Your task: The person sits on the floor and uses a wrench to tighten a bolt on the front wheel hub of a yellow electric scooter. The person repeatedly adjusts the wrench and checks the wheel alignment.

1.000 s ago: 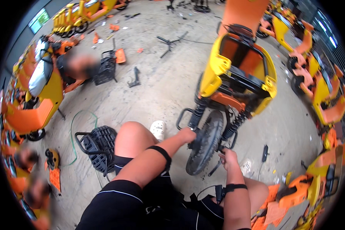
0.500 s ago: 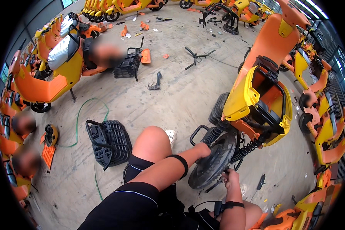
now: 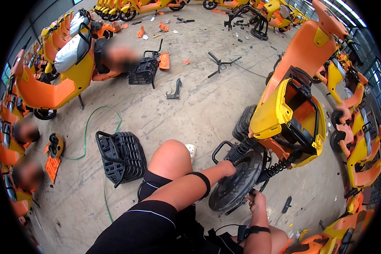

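Observation:
A yellow and orange scooter stands in front of me on the right, its rear body open at the top. Two black coil shock absorbers run down to its black-tyred wheel. My left hand reaches to the left face of the wheel, close to its middle; the fingers are out of sight. On the other side, low by the wheel, my right hand is closed, fingers curled round a small dark part that I cannot make out.
A black basket stands left of my knee. A green strap winds across the floor beyond it. Another scooter is at far left, near a second black basket. A black stand and a dark bracket lie ahead.
The view has shifted slightly, so the scooter sits a little farther right and lower. Both hands stay at the wheel with hardly any visible change.

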Tool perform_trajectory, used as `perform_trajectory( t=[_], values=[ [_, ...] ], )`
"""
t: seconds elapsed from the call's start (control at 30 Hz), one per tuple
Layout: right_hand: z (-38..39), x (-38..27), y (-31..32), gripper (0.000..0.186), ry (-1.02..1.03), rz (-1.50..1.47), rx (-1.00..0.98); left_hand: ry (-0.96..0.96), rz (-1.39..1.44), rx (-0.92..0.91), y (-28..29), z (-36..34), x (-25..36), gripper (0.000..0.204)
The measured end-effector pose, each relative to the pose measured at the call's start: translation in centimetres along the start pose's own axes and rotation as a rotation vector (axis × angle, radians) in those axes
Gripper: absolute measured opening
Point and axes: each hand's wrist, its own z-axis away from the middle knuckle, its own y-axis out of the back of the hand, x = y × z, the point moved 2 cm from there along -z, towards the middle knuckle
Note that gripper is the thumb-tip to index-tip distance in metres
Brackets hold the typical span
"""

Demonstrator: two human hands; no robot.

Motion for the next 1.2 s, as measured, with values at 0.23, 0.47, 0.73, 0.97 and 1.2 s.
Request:
perform_trajectory(
  t=[0.23,0.47,0.73,0.97,1.2],
  values=[
    [-0.6,0.2,-0.1,0.017,0.007,0.009,-0.014,0.036,0.067,0.024,-0.1,-0.6,-0.3,0.032],
    [-0.5,0.3,-0.1,0.016,0.005,0.018,0.002,-0.054,-0.088,-0.005,0.4,-0.1,0.1,0.032],
    [-0.9,0.6,-0.1,0.018,0.007,0.034,-0.02,-0.028,0.01,0.061,0.0,0.3,-0.2,0.037],
    [1.0,0.0,-0.6,0.021,-0.013,0.054,-0.051,-0.007,-0.039,0.073,-0.3,0.6,0.0,0.04],
    [-0.3,0.8,-0.2,0.022,0.017,0.031,-0.033,0.076,0.103,0.122,-1.2,0.2,0.2,0.044]
  ],
)
